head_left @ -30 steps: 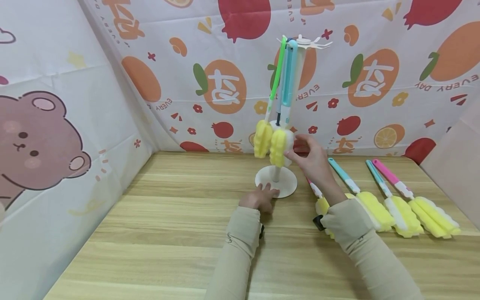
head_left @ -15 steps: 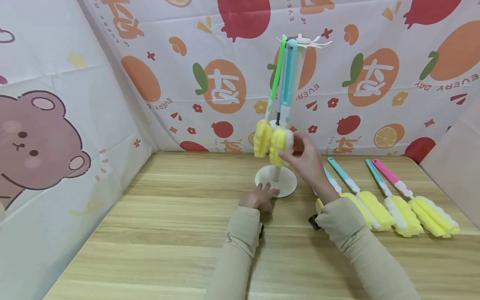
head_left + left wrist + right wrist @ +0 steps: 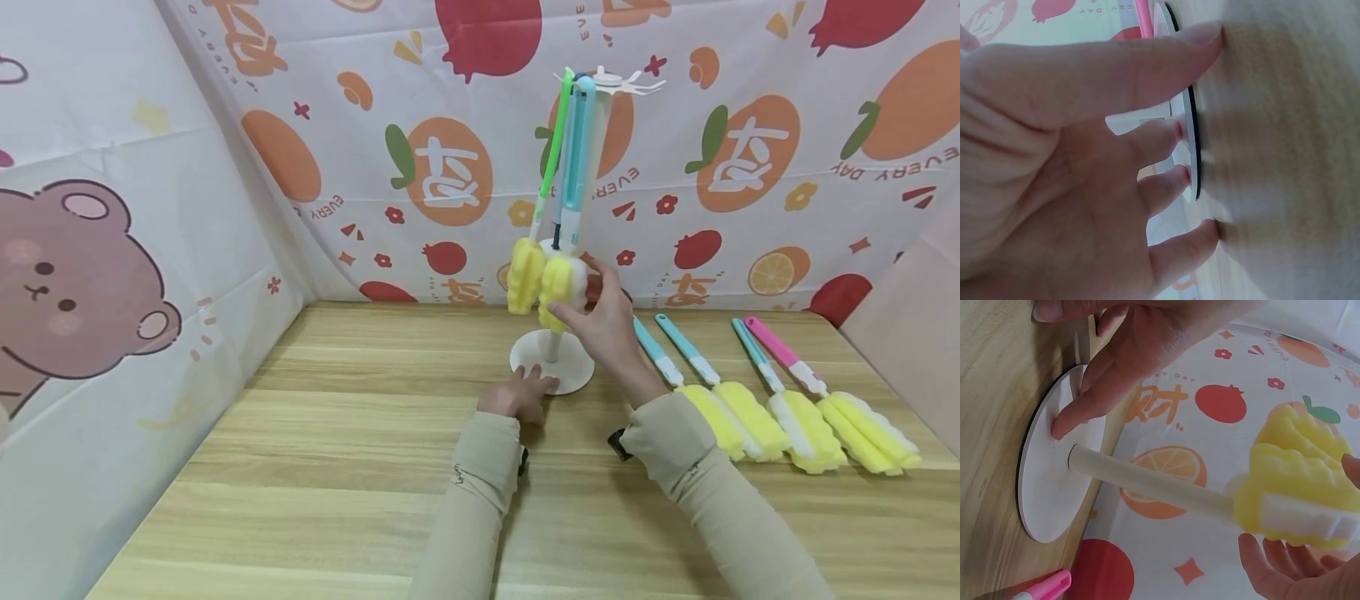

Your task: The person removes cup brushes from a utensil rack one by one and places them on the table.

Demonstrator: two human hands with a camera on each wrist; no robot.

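Note:
A white stand (image 3: 597, 142) with a round base (image 3: 573, 367) holds hanging sponge brushes: one with a green handle (image 3: 557, 150), one with a light blue handle (image 3: 579, 158), and another partly hidden between them. My right hand (image 3: 609, 321) holds the yellow-and-white sponge (image 3: 555, 287) of the light blue brush, thumb in front and fingers on the far side. In the right wrist view its fingertips touch that yellow sponge (image 3: 1304, 481). My left hand (image 3: 521, 396) rests on the base's front edge; in the left wrist view two fingertips touch the base (image 3: 1194, 144), fingers extended.
Several sponge brushes lie on the wooden table (image 3: 337, 467) at the right, among them a pink-handled one (image 3: 783, 348). Another pink handle (image 3: 1050, 586) shows beside the base in the right wrist view. A fruit-print cloth (image 3: 337, 275) hangs behind.
My right hand has shifted left, its thumb now lying farther across the yellow sponge; the forearm uncovers more of the lying brushes. The left hand and stand keep their places.

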